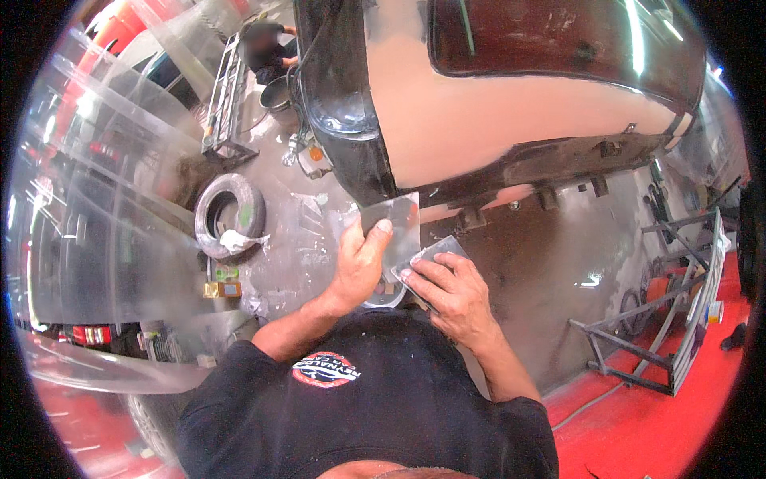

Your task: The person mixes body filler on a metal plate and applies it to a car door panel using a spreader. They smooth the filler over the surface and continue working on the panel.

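Observation:
My left hand [359,262] is closed on a flat grey rectangular plate [407,227], its thumb pressed over the top face. A smaller flat grey spreader [448,246] is gripped in my right hand [455,294], fingers laid across it, close beside the plate. Both hands are in front of my chest. Just beyond them stands a dark car [343,152] with a broad peach-coloured area [479,120] on its body panel below the window. Part of a round, pale-rimmed container [387,298] shows below and between my wrists.
A tyre [209,209] with a white rag on it lies on the floor at left, near a small yellow box [222,289]. A metal frame stand [674,351] is at right. Clear plastic sheeting [88,207] hangs at left. Another person [271,49] is at far left.

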### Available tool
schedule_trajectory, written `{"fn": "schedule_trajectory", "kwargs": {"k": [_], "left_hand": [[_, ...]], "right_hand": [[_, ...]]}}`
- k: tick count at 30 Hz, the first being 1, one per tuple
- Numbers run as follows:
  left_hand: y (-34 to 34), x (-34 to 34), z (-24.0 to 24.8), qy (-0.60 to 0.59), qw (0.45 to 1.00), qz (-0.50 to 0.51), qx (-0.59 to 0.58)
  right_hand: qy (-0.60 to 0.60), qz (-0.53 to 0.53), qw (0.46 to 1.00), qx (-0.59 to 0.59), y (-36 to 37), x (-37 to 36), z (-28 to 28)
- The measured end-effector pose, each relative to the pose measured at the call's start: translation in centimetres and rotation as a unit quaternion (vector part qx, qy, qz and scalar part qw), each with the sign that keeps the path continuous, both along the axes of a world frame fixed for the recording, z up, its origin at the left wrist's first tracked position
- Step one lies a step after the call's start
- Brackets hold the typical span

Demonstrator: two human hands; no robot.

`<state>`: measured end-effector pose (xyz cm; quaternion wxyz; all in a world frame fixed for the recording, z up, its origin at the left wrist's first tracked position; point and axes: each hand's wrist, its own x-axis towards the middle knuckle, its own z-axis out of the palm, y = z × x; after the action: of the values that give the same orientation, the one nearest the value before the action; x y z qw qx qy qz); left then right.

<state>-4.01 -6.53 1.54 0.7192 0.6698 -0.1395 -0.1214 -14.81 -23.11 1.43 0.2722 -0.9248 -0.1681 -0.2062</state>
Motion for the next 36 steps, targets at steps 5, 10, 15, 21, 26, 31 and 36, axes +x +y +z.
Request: {"fn": "schedule_trajectory", "kwargs": {"k": [5,10,15,21,26,31,36], "left_hand": [[-0.2,0.7,1.3,0.029,0.984,0.073,-0.161],[-0.4,0.2,0.2,0.254,0.944,-0.021,-0.209],[1.2,1.6,1.7,0.329,0.901,-0.101,-0.264],[3.8,7.2,4.6,0.01,0.989,-0.054,-0.137],[6.3,11.6,3.8,0.096,0.963,-0.039,-0.249],[9.2,14.1,4.0,0.024,0.959,-0.1,-0.264],[10.9,15.1,4.7,-0.008,0.96,-0.153,-0.233]], "right_hand": [[-0.01,0.046,0.998,0.043,-1.1,-0.9,0.3],[-0.083,0.021,0.991,0.099,1.0,-0.5,1.6],[-0.079,-0.142,0.987,0.018,-0.2,0.6,-1.1],[-0.148,-0.267,0.946,0.105,2.1,2.4,0.8],[-0.133,-0.242,0.961,-0.018,8.3,4.7,3.4],[-0.119,-0.261,0.954,-0.082,13.9,7.3,4.2],[-0.109,-0.295,0.945,-0.09,17.6,9.2,4.8]]}}
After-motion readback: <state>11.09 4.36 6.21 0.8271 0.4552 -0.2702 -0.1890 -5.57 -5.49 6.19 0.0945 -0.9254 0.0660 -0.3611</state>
